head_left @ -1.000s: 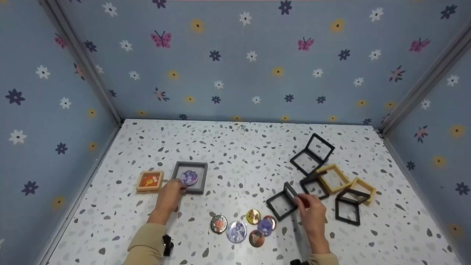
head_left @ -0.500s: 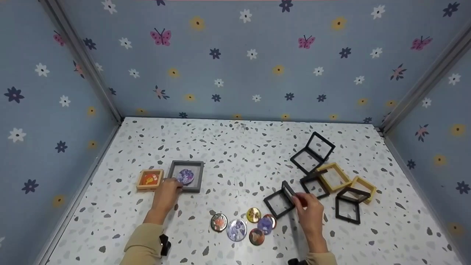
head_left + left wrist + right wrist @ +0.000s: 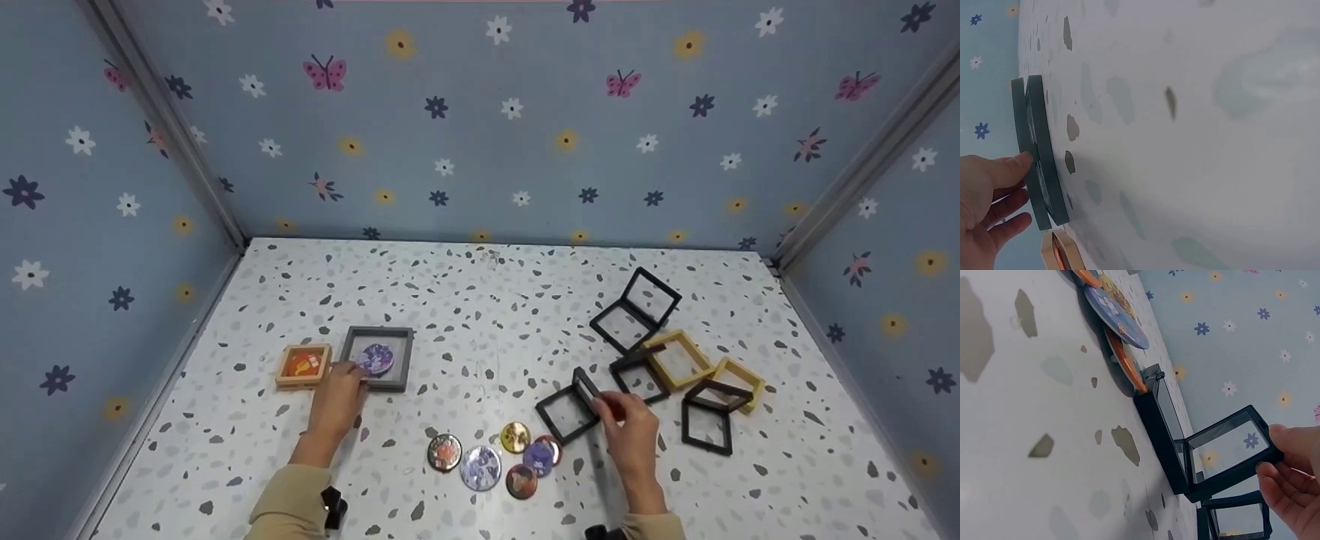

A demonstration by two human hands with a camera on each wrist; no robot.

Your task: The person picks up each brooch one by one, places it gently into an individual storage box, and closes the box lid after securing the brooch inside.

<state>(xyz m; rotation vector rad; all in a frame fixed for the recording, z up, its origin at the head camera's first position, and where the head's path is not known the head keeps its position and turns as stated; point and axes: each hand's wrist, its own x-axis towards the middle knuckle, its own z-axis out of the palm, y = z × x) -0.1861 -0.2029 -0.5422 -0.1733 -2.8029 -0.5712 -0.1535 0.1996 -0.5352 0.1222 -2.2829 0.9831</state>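
Observation:
At the left in the head view, my left hand (image 3: pixel 337 401) holds the near left corner of a grey floating display frame (image 3: pixel 407 360). A round purple badge (image 3: pixel 376 359) shows inside it. In the left wrist view, the thumb lies on the edge of the frame's (image 3: pixel 1044 152) upper half, and a narrow gap shows between the two halves. My right hand (image 3: pixel 631 435) pinches the raised half of a small black display frame (image 3: pixel 551 421); its other half lies on the table. The right wrist view shows the thumb and fingers at that frame's (image 3: pixel 1230 479) outer corner, its clear film bare.
A small wooden-coloured frame (image 3: pixel 282 381) with an orange badge stands left of the grey one. Several round badges (image 3: pixel 481 468) lie near the middle front, one touching the black frame. More black frames (image 3: pixel 706 450) and yellow frames (image 3: pixel 701 360) lie at the right. Patterned walls (image 3: pixel 480 172) surround the table.
My left hand and the grey frame with its badge have slid slightly left, closer to the wooden-coloured frame. The right hand and its black frame have shifted slightly left.

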